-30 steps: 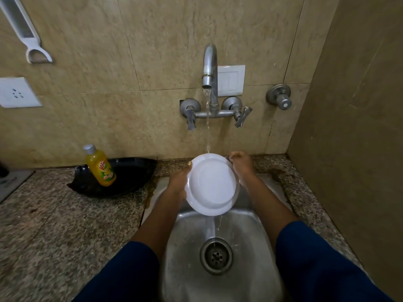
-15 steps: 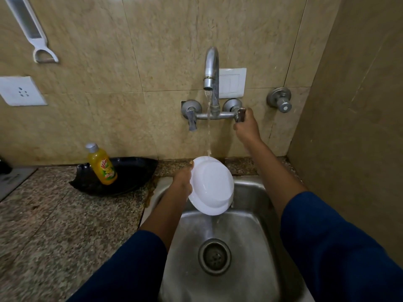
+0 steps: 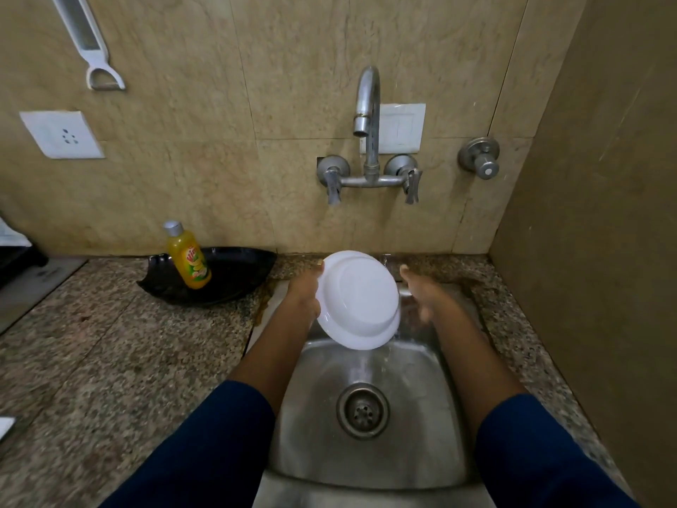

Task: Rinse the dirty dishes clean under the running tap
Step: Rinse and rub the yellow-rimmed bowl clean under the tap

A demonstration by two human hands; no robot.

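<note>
Grips a white plate [image 3: 361, 300] at its left rim with the left hand [image 3: 302, 295], tilted above the back of the steel sink [image 3: 432, 416], directly below the tap [image 3: 368, 100].

Shows no stream at the spout now, against a thin thread of water falling onto the plate's upper edge a second ago and again half a second ago. Has brought the right hand [image 3: 430, 298] back down from the right-hand tap handle [image 3: 412, 185], where it sat half a second ago, to just beside the plate's right rim. Blurred by motion there, fingers loose and spread, holding nothing; impossible to say whether touching the plate.

Leaves a thin sheet of water running off the plate's lower rim toward the drain [image 3: 362, 410].

Points, as a judgement, to the end of the rinse for this plate: tap turned off, the face toward the camera white and free of visible marks. Suggests only draining and setting aside left to do here, probably with the right hand rejoining the grip first. Would call for the tap to be opened again for any further dish. Carries some risk of a slip, given a wet plate held by one hand at a single edge.

Off to the left on the granite counter [image 3: 110, 342], a yellow soap bottle [image 3: 188, 256] standing in a black tray [image 3: 234, 273].
</note>
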